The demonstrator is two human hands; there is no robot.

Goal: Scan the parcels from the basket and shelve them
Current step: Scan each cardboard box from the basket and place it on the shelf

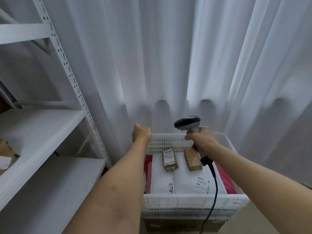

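Before white curtains (168, 56), right hand (201, 138) wrapped round grey handheld scanner (188, 124), left hand (141, 132) curled, empty: best aimed squarely at brown parcel's label (169, 159) in white slatted basket (194, 201).

The one camera sits on my head, looking forward and steeply down along both my forearms. My left hand (141, 133) and right hand (201, 138) land mid-frame, near the lens. Beyond them hangs the curtain (168, 56); below them is the basket (194, 202); left of my left hand the shelving (42, 130) bends with the wide angle.
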